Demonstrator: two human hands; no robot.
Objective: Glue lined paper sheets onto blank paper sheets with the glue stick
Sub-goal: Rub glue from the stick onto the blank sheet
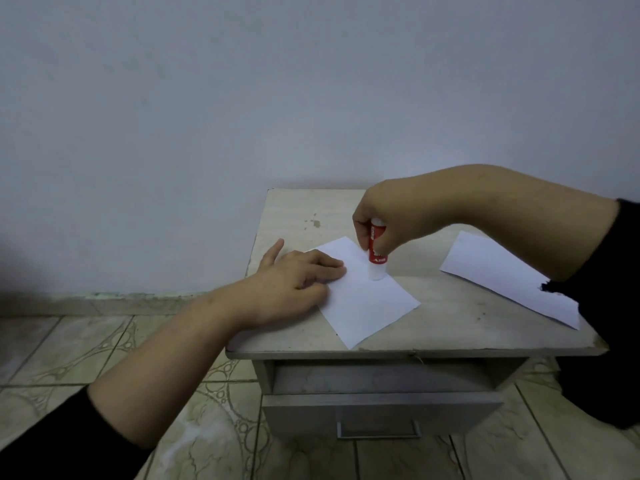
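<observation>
Centrally, in the lower middle of the frame, 1 white paper sheet (367,299) lies flat and skewed on the worktop (450,317) of a small pale cabinet. Whether it is lined or blank cannot be told at this resolution. The left hand (294,282) rests on the sheet's left edge with its fingers extended and relaxed, pressing the paper down; its grip is released and encloses nothing. The right hand (384,220), reaching in from the upper right of the frame, has its grip grasping the glue stick (376,251), a red-labelled tube held upright with its white lower end touching the sheet near the upper middle. A 2nd paper sheet (502,271) lies at the right of the frame, well apart from the 1st and partly hidden by the right arm's dark sleeve (609,289). Below the top, 1 drawer (381,410) with a metal handle stands slightly pulled out. Patterned floor tiles (86,344) fill the lower left.
</observation>
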